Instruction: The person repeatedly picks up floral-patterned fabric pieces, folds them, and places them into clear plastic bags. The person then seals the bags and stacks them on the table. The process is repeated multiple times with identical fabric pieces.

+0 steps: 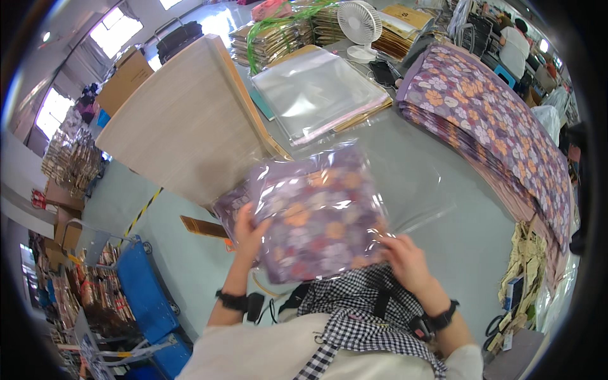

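A folded purple floral cloth in a clear plastic bag (323, 218) is held up in front of me. My left hand (249, 232) grips its left edge, and my right hand (406, 259) holds its lower right corner. Behind its left side part of another purple floral piece (235, 206) shows, largely hidden. A loose clear plastic bag (413, 190) lies flat on the grey table to the right. Farther back is a stack of clear plastic bags (323, 95). A long pile of purple floral cloths (479, 114) lies along the right side.
A pale wooden board (190, 118) stands at the left of the table. At the back are a white fan (359, 28), bundled packages (285, 40) and a phone (382, 73). Black-handled scissors (494, 327) lie lower right. A blue trolley (145, 289) stands lower left; a person (514, 47) is far off.
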Tool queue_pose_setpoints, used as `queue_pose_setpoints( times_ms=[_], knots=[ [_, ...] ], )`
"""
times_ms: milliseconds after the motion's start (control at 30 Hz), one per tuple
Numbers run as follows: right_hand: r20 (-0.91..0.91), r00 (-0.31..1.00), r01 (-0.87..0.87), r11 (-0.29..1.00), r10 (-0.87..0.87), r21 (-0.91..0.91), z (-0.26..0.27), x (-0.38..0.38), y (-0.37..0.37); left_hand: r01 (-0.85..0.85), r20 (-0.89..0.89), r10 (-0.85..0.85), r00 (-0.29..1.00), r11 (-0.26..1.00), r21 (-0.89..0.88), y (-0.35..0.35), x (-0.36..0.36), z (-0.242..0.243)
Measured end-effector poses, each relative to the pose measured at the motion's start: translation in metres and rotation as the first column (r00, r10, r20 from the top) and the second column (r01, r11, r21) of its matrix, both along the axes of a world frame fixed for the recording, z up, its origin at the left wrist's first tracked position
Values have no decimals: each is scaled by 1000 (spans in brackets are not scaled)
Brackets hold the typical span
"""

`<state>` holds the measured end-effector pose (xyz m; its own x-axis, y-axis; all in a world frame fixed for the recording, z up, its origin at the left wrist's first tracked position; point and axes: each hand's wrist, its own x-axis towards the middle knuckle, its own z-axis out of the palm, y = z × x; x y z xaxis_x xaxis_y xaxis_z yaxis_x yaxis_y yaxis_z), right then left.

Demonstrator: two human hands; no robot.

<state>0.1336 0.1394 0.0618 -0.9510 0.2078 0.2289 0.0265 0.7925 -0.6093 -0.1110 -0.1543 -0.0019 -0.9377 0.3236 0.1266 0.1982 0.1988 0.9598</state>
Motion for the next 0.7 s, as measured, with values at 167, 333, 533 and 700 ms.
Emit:
queue_pose_setpoints(
  times_ms=[167,333,533,700],
  knots=[
    [239,903,-342,934,356,-101,-23,-123,-74,-341,196,304,932,919,198,-126,-10,-68],
    [229,924,-295,952,305,-77,-39,-151,-81,-336,267,282,922,923,188,-122,-58,-144],
    [83,964,-246,964,254,-100,0,-46,15,-452,-107,441,891,841,-298,-87,-84,-105],
    [196,941,187,904,-278,384,-17,5,50,169,-355,-316,880,906,-388,76,-69,2]
  ],
)
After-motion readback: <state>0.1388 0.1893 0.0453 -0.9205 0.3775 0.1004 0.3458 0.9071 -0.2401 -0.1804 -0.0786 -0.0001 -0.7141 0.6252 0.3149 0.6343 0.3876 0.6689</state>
